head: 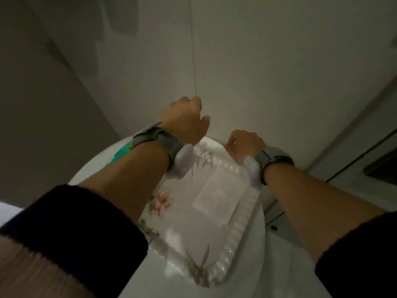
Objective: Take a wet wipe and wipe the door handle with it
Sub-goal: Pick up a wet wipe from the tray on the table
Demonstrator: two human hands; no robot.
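Note:
My left hand (184, 121) is raised in front of a pale wall, just beyond the far edge of a floral tray (240, 237). Its fingers are curled away from me and its palm is hidden. My right hand (245, 145) is lower, with curled fingers right at the tray's far rim. Whether either hand holds anything is hidden. A flat white folded sheet (219, 194), perhaps a wipe, lies on the tray. A teal item (120, 153) peeks out beneath my left wrist. No door handle is in view. Both wrists wear grey bands.
The tray rests on a round white table (245, 282). A thin vertical seam (194, 50) runs down the wall ahead. To the right are pale panels with dark gaps (352, 160) and a dark object (382, 166). The scene is dim and blurred.

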